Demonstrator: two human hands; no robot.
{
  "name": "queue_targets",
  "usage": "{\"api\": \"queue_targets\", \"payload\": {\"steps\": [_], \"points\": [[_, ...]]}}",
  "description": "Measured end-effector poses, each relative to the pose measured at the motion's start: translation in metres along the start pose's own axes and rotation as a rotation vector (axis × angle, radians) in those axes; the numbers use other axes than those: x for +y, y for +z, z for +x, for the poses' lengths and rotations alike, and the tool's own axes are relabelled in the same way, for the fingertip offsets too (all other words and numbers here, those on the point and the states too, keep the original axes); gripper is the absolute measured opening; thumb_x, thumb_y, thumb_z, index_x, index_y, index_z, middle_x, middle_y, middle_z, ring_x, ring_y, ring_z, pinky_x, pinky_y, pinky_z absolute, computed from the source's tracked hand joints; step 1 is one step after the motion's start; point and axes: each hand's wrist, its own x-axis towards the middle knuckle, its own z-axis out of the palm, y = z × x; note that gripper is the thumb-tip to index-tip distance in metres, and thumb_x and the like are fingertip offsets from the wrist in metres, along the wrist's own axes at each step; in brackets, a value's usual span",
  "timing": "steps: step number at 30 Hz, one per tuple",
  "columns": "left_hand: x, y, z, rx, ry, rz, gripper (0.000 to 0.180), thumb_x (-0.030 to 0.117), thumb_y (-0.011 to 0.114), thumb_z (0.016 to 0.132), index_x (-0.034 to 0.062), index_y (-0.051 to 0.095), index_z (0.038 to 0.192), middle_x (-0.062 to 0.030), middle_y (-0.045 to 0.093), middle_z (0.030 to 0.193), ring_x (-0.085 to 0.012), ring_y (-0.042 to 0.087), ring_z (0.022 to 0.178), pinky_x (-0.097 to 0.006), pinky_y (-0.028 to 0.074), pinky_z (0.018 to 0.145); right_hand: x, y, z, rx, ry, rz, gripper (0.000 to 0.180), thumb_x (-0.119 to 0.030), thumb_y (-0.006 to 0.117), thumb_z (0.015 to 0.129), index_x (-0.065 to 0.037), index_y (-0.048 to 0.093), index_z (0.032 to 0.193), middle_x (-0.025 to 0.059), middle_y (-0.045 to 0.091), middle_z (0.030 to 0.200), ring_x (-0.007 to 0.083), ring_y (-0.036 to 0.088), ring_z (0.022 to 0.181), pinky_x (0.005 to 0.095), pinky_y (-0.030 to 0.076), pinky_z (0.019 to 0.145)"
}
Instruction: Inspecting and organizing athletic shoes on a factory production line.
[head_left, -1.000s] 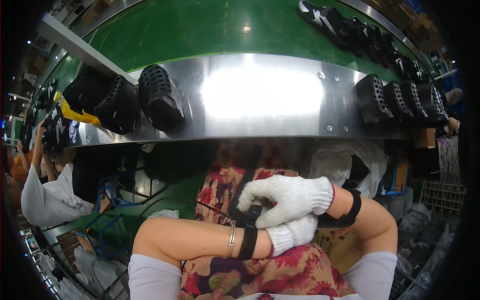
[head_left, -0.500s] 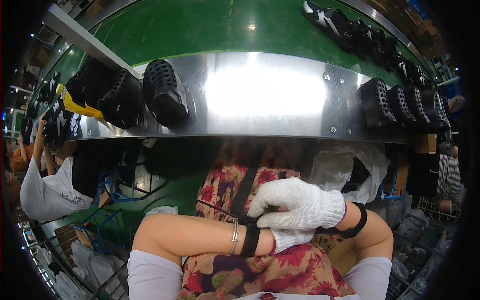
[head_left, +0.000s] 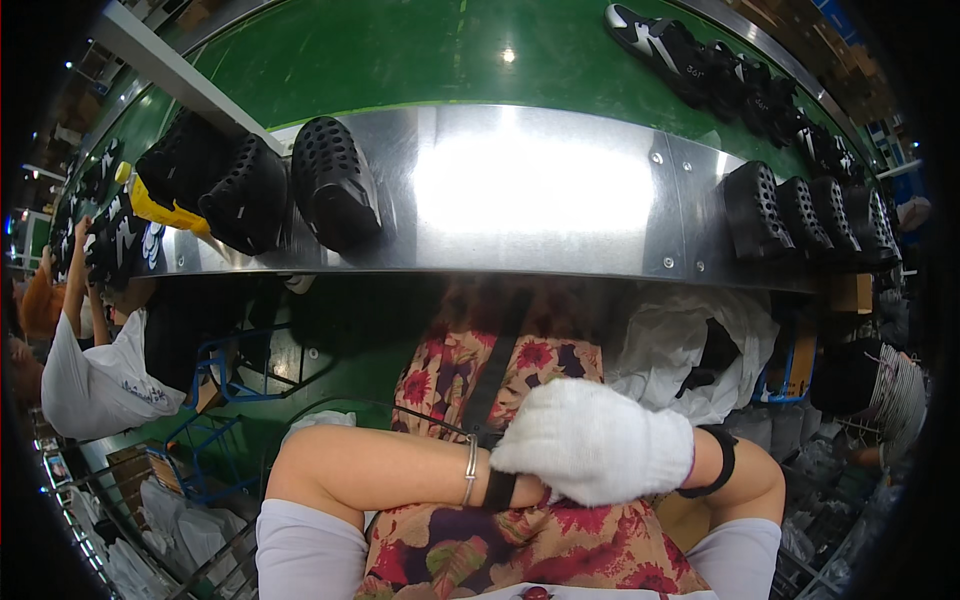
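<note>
Here, knitted-gloved right hand (head_left: 598, 442) over left hand (head_left: 525, 487)

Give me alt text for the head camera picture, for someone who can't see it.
A person's right hand in a white knit glove lies over their left hand at the lap, against a floral garment. Above them runs a curved shiny metal ledge beside a green conveyor belt, with black perforated clogs resting along it and black sneakers farther off.

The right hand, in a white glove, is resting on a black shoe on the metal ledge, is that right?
Not quite. The head view shows the right hand in its white glove lying over the left hand and wrist, down at the lap. The black shoes sit on the metal ledge untouched.
</note>
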Motion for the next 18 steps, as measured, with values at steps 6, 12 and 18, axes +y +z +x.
{"api": "queue_targets", "payload": {"steps": [6,12,18], "points": [[-0.005,0.002,0.013,-0.157,-0.119,-0.133,0.034,0.018,0.054,0.094,0.0063,0.062,0.124,-0.0137,0.066,0.117,-0.0237,0.065,0.108,-0.037,0.053,0.093,0.007,-0.002,-0.008,0.22,0.257,0.261,0.037,-0.009,0.061,0.084,-0.003,0.061,0.12,0.0135,0.07,0.096,0.0314,0.069,0.092,0.0424,0.055,0.081],[-0.026,-0.019,0.0,-0.305,-0.239,-0.22,0.036,0.019,0.055,0.095,0.0081,0.06,0.129,-0.0134,0.064,0.123,-0.0235,0.063,0.113,-0.036,0.051,0.097,0.002,-0.006,-0.002,0.197,0.08,0.04,0.037,-0.008,0.059,0.086,0.0,0.06,0.122,0.0221,0.068,0.103,0.0383,0.067,0.098,0.0443,0.055,0.083],[-0.084,-0.055,0.071,-0.382,-0.348,-0.258,0.039,0.019,0.055,0.095,0.0095,0.057,0.133,-0.0131,0.062,0.128,-0.0232,0.061,0.118,-0.036,0.05,0.101,0.004,-0.029,-0.017,1.083,0.419,0.386,0.027,0.003,0.054,0.091,0.004,0.059,0.117,0.0155,0.071,0.103,0.0226,0.068,0.098,0.0345,0.055,0.09]]}}
